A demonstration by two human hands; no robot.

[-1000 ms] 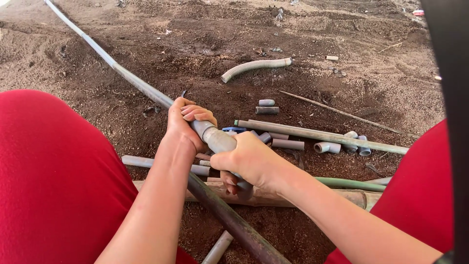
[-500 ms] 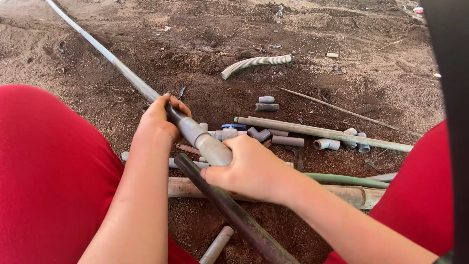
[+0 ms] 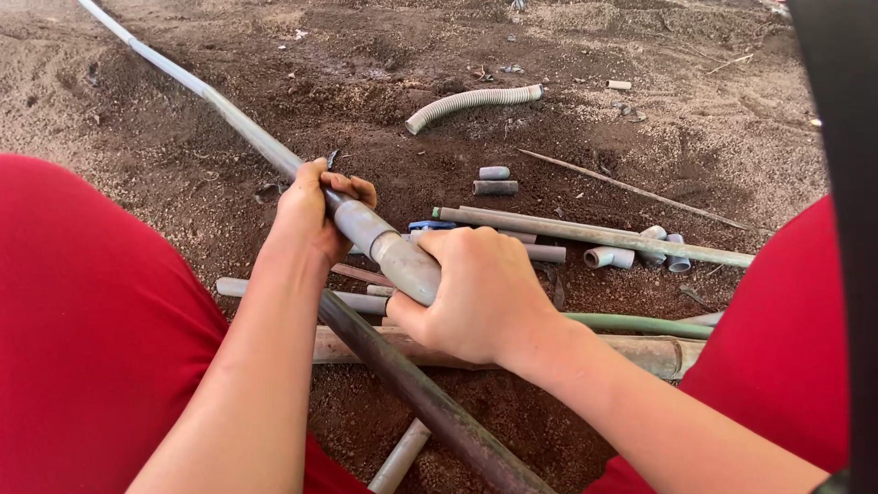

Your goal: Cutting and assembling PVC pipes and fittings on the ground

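Note:
My left hand [image 3: 315, 212] is wrapped around a long grey pipe [image 3: 210, 96] that runs away over the soil to the upper left. The pipe enters a wider grey coupling sleeve [image 3: 384, 247] just past my left fingers. My right hand [image 3: 480, 293] grips the near end of that sleeve, where a darker pipe [image 3: 430, 402] comes out and runs toward the lower right between my knees. Both hands hold the joined pipe above the ground.
Red-clothed knees [image 3: 82, 320] frame both sides. On the soil lie a grey pipe length [image 3: 594, 235], small elbow fittings [image 3: 640, 252], short pipe stubs [image 3: 494, 180], a corrugated hose piece [image 3: 471, 101], a green hose [image 3: 640, 324] and a bamboo-like pole [image 3: 640, 352].
My left hand has slid a little farther up the long pipe, away from the sleeve. My right hand has shifted up onto the sleeve's near end.

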